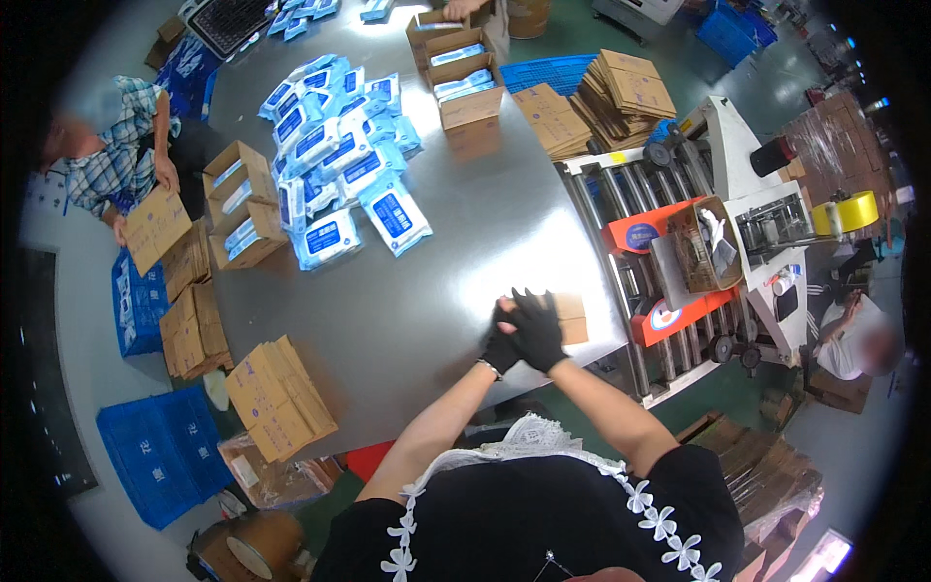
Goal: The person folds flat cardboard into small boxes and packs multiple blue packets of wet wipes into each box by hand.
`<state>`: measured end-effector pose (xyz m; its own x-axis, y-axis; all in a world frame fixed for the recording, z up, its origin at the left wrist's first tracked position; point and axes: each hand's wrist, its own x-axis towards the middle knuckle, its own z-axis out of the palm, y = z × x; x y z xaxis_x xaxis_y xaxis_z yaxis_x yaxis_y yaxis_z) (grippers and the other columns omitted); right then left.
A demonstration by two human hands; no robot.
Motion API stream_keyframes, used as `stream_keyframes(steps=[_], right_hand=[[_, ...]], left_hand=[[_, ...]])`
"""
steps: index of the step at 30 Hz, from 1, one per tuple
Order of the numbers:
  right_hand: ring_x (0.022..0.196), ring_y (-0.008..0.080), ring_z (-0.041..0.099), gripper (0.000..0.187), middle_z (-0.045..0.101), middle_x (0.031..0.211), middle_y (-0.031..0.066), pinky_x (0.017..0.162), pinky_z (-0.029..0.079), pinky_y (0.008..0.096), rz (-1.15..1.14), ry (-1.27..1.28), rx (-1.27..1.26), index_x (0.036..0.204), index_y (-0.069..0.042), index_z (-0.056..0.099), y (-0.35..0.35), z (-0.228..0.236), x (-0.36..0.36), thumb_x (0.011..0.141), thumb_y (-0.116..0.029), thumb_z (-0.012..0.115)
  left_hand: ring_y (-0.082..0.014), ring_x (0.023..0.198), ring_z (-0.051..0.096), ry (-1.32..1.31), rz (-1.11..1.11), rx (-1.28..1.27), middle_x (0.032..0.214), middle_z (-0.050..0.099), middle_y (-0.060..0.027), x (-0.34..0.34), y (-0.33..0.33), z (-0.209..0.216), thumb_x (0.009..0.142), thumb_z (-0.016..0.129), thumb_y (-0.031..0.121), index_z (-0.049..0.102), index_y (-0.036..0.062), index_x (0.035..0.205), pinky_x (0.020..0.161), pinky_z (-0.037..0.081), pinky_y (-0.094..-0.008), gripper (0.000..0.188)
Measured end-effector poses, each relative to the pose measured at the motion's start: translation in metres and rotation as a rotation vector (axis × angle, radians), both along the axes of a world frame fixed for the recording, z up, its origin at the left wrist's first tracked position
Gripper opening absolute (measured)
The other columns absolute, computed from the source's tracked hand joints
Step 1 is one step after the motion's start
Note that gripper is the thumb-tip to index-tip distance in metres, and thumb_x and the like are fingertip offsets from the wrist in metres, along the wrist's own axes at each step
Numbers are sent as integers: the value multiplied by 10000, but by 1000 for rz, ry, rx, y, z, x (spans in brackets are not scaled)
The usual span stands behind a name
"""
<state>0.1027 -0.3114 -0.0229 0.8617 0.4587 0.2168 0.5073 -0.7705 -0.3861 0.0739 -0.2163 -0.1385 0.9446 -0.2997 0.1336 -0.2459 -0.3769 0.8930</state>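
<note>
My left hand (pixel 498 351) and my right hand (pixel 536 335), both in black fingerless gloves, meet over the right front part of the steel table (pixel 417 320). The right hand overlaps the left, its fingers stretched out and apart. Most of the left hand's fingers are hidden behind it, so their hold cannot be made out. A small brown carton (pixel 572 318) lies right beside my right hand, partly covered by it. Farther left is a heap of blue-and-white wipes packs (pixel 344 160), with one pack (pixel 396 215) at its near edge.
Open cartons with packs stand at the left (pixel 254 233) and far side (pixel 472 121). Flattened cartons (pixel 279 398) overhang the left edge. A roller conveyor with a taping machine (pixel 766 218) adjoins the right side. A co-worker (pixel 121 155) at left holds a flat carton; another person's hand (pixel 464 8) reaches in far off.
</note>
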Motion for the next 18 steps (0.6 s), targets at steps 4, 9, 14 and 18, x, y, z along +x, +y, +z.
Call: stream_keyframes(steps=[4, 9, 14, 18], right_hand=[[1195, 311, 502, 361, 571, 1232, 134, 1033, 327, 518, 102, 251, -281, 1100, -143, 619, -120, 34, 48, 755, -248, 627], [1210, 379, 473, 506, 542, 1245, 187, 1050, 347, 470, 127, 170, -76, 1241, -91, 550, -195, 14, 82, 740, -115, 619], [1133, 334, 545, 481, 554, 1237, 192, 986, 427, 417, 182, 289, 217, 1279, -45, 504, -37, -4, -10, 819, -140, 612], [1147, 277, 572, 515, 557, 1271, 133, 933, 477, 365, 698, 492, 176, 1322, -45, 478, 222, -52, -125, 865, -205, 655]], left_hand=[[-327, 1274, 434, 438, -112, -98, 1403, 422, -195, -12, -3, 98, 800, 706, 178, 290, 41, 1447, 1033, 390, -410, 782], [-359, 1315, 404, -40, 267, 145, 1396, 447, -198, -61, 165, 122, 807, 639, 140, 431, 36, 1372, 1109, 308, -422, 611], [-413, 1194, 451, -268, 1489, 1159, 1219, 522, -240, -237, 444, 133, 717, 669, 133, 427, -16, 1324, 1055, 317, -468, 670], [-420, 1150, 503, 344, 1510, 794, 1257, 521, -248, -365, 531, 113, 763, 686, 334, 406, -30, 1355, 978, 396, -482, 749]])
